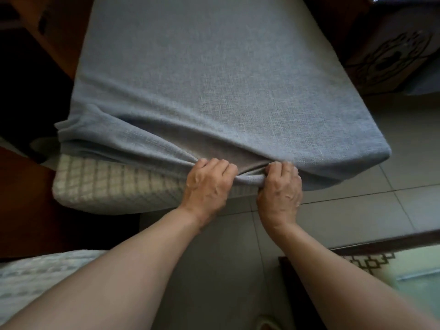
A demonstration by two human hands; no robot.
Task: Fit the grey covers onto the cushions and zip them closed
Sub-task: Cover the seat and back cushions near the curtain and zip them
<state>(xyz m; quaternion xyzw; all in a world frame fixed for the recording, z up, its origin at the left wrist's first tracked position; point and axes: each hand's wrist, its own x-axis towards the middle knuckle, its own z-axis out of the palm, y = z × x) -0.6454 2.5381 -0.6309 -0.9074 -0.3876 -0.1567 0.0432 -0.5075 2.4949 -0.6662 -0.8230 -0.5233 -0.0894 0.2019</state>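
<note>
**Cover most of the way on, near-left corner still bare**

Head view: the grey cover (214, 79) lay stretched over nearly all of the cushion (100, 184), which stuck out toward the person above a tiled floor (357, 210). The far part and the near-right corner were already sheathed and fairly smooth. The near-left corner was not: the cushion's pale checked inner casing showed there, with the cover's edge bunched in folds just above it. The left hand (207, 184) and right hand (281, 189) sat close together at the near edge, each grip closed tight around a gathered roll of the cover's hem. No zip was visible, so how far it was closed could not be told. By my judgement, pulling the hem over the bare corner and all the zipping remained. A second checked cushion (35, 275) lay uncovered at lower left.
</note>
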